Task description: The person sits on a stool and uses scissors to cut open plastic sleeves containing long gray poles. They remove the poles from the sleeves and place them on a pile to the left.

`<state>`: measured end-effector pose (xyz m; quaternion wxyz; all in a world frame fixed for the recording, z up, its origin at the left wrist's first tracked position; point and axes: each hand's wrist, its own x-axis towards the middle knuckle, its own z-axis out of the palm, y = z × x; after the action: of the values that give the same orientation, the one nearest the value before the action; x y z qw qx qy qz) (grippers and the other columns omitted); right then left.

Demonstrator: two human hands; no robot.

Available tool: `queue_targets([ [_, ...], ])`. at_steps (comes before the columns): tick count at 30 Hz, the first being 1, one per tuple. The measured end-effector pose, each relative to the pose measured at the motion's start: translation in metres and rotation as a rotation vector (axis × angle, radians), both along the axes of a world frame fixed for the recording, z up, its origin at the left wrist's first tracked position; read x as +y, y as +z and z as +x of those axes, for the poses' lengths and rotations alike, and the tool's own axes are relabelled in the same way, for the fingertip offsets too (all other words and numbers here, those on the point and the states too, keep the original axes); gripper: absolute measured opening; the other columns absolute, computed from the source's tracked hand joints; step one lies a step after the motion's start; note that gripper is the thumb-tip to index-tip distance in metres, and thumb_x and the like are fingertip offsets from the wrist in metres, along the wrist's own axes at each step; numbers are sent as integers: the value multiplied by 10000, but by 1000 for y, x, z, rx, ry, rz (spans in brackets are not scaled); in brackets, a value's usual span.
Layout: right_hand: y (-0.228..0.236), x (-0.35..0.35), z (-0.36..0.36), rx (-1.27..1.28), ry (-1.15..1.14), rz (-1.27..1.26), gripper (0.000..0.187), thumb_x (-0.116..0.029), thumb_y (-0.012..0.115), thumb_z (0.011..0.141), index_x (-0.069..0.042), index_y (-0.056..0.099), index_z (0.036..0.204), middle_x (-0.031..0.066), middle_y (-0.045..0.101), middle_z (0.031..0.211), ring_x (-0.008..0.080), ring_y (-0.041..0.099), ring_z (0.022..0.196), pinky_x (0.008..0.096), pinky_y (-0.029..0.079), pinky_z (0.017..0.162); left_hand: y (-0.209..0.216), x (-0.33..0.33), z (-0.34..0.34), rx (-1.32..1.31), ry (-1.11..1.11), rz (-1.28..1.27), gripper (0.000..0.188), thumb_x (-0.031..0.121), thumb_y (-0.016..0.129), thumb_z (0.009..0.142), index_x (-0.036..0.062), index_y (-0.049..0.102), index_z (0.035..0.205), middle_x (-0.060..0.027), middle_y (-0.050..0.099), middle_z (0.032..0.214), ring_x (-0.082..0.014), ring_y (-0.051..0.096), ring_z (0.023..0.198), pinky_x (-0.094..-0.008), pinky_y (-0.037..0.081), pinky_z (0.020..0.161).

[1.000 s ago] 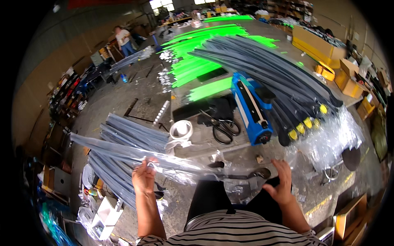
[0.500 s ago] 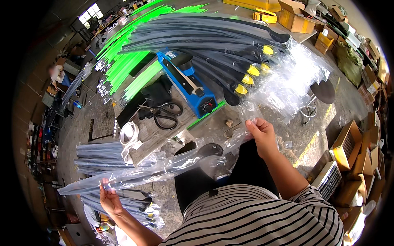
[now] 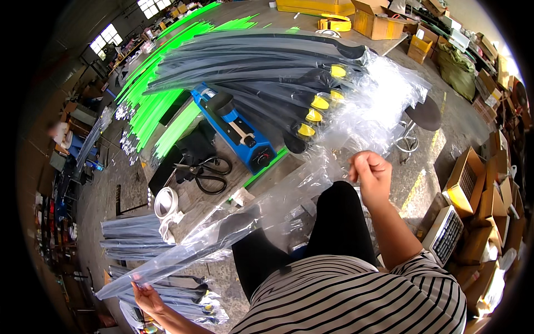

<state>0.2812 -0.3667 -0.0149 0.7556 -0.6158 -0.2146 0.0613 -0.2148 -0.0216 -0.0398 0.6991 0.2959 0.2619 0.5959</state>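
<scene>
A long clear plastic bag (image 3: 278, 197) slants across my lap, with a dark, flat-ended strip (image 3: 239, 225) inside it. My left hand (image 3: 147, 298) grips the bag near its lower left end, thumb and fingers closed on the film. At the bag's upper right end is my right hand (image 3: 371, 175), fingers curled together; whether film is between them is hidden. Ahead on the table lie a blue impulse sealer (image 3: 239, 131), black-handled scissors (image 3: 206, 173) and a roll of white tape (image 3: 166, 203). Beyond the sealer is a pile of bagged dark strips (image 3: 233, 61) with yellow tabs (image 3: 320, 102).
Bright green rods (image 3: 147, 106) lie at the far left of the table. More bagged strips (image 3: 130, 236) are stacked at lower left. A round stool (image 3: 425, 114) stands right of the table. Cardboard boxes (image 3: 467, 178) and a keyboard (image 3: 445, 236) line the right side.
The dark strip has slid down inside the bag toward my left hand. My left hand has lowered, and my right hand has shifted slightly right. The whole view has turned a little.
</scene>
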Motion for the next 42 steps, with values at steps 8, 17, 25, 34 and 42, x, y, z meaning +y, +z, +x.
queue_targets([
  [8,19,22,-14,-257,62,-361,251,-221,676,701,0,613,802,64,573,681,112,500,618,235,390,538,-2,0,0,-53,-114,76,246,71,413,872,-120,490,1005,-206,559,999,-240,545,964,-326,457,866],
  [17,15,32,-19,169,333,-17,261,-36,622,749,-79,403,612,-60,399,539,5,373,470,165,264,408,-2,-5,8,-38,-9,52,243,90,442,864,-99,502,1006,-192,566,994,-231,548,959,-321,460,858],
  [25,13,21,3,45,-175,251,294,22,580,765,-123,351,651,-82,327,576,-5,254,477,157,195,424,4,-12,16,-65,-102,76,243,99,444,867,-94,496,1005,-183,563,1005,-212,563,925,-303,477,818],
  [34,-4,24,-13,-377,5,27,310,-276,445,870,14,518,952,28,526,763,88,471,742,245,370,712,3,-9,27,-4,36,23,264,116,429,877,-83,482,1043,-171,568,994,-207,567,905,-293,490,784],
  [42,10,46,-14,66,9,19,187,-163,583,802,16,534,822,-2,527,617,43,472,591,183,359,566,7,-13,37,36,220,-47,288,134,453,870,-84,475,1057,-161,574,977,-191,574,875,-254,504,705],
])
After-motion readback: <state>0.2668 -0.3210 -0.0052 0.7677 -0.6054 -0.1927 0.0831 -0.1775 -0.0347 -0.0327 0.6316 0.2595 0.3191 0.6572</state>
